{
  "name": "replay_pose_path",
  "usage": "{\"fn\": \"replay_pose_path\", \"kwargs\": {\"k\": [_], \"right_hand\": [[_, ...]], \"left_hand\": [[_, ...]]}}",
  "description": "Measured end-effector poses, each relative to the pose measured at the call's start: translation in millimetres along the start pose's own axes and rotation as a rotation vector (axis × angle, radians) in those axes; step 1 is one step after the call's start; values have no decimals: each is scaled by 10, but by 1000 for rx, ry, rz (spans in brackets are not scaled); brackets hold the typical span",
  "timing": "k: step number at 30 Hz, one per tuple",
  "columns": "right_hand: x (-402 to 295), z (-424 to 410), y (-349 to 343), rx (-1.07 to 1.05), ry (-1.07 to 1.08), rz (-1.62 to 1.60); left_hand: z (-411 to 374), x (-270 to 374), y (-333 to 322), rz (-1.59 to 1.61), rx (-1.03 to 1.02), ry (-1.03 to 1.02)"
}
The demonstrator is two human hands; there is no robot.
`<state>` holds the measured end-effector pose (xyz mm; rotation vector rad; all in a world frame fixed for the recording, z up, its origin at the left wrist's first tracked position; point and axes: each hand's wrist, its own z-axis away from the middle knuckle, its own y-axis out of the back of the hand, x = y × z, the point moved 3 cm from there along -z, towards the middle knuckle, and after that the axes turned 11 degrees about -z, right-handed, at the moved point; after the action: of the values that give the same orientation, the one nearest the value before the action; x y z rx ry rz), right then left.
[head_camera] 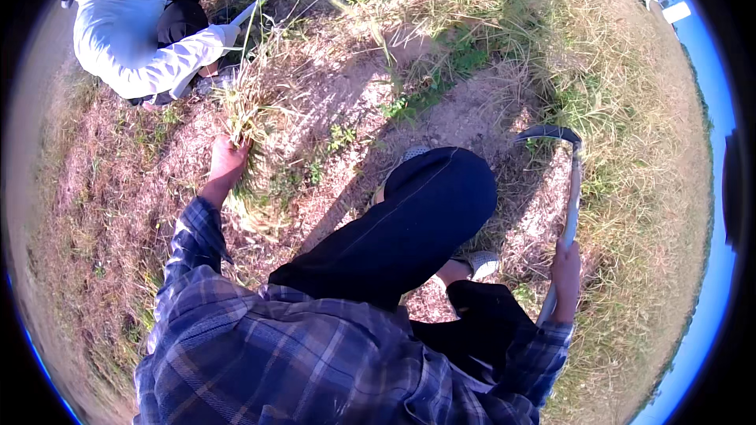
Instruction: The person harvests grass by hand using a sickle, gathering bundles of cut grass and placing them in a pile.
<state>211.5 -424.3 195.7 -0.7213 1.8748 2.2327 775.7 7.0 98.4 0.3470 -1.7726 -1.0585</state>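
Observation:
My left hand [227, 160] is closed around a bunch of dry, yellow-green grass [242, 115], held out to the left over the ground. Roots or stalk ends spread from one side of the fist, and a few long stems rise past it. On the right, my right hand [566, 271] grips the long pale handle of a sickle [573, 200]. Its curved dark blade [546, 132] points left, close above the grass and bare soil in front of my knee. The handle's lower end passes beside my sleeve.
A co-worker [130, 29] in a white shirt crouches at the upper left, a pale handle [254, 7] near their arm. My bent knee [449, 189] and shoes [483, 264] are between my hands. Green weeds [401, 107] grow in the bare soil [460, 109]; dry grass [638, 218] covers the right.

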Motion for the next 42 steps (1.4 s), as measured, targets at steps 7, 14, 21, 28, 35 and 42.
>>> {"fn": "replay_pose_path", "kwargs": {"k": [7, 14, 21, 28, 35, 42], "right_hand": [[86, 104, 244, 0, -249, -437], [355, -339, 367, -22, -266, -585], [-242, -113, 325, -64, -130, -744], [-872, 384, 829, 39, -7, -683], [-1011, 693, 1305, 195, 17, -1240], [-758, 690, 1425, 293, 157, -1733]], "left_hand": [[1118, -1634, 2417, -1178, 255, 611], [2819, -2297, 4108, -1391, 247, 1147], [3683, -3887, 2359, -867, -569, 1331], [1037, -2936, 751, -855, -603, 157], [4, 2012, 557, 136, 55, -540], [1974, 3741, -1341, 180, -937, -1100]]}}
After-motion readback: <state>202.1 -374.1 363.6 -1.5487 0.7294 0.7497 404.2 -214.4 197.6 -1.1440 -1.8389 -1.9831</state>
